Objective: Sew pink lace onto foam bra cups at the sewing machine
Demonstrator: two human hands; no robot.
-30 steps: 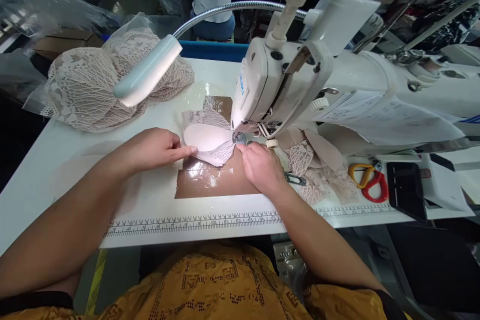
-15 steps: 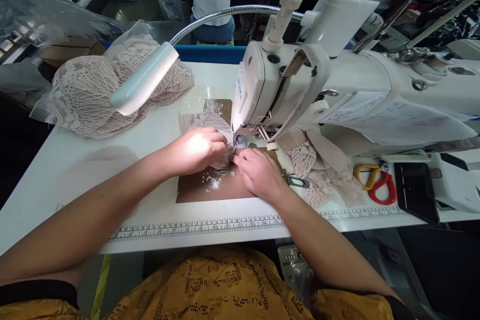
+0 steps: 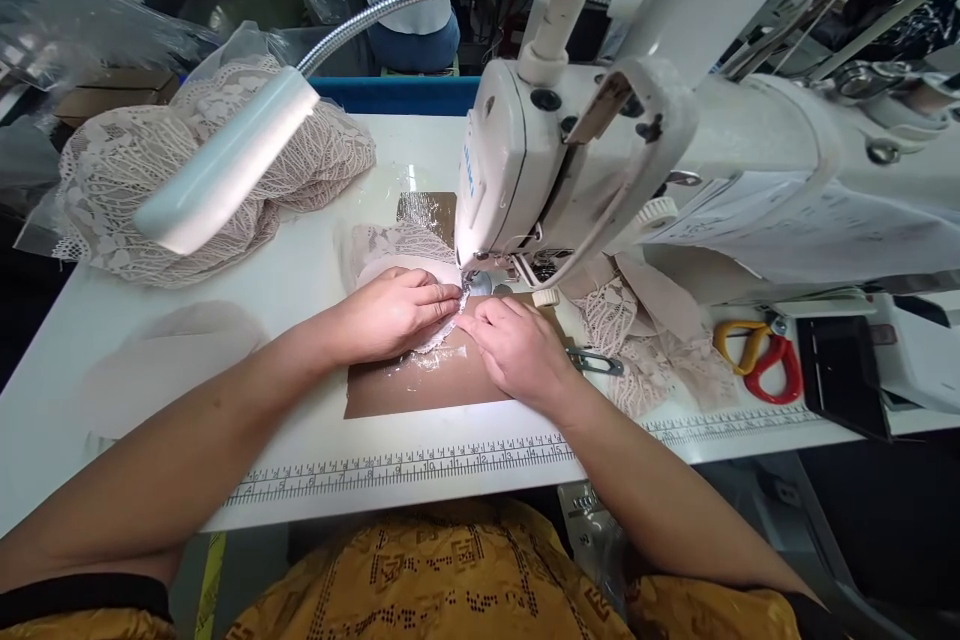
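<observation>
Pressing flat on a pale, scalloped lace (image 3: 390,245), the left hand (image 3: 397,315) lies with its 4 fingers close together. The right hand (image 3: 517,350) curls its fingers narrow, tips at the lace's edge, though whether they pinch it cannot be told. The lace lies on a glossy brown mat (image 3: 420,392) under the white machine (image 3: 525,150), and at far left a crinkled clear bag (image 3: 45,220) holds a netted heap (image 3: 150,160).
</observation>
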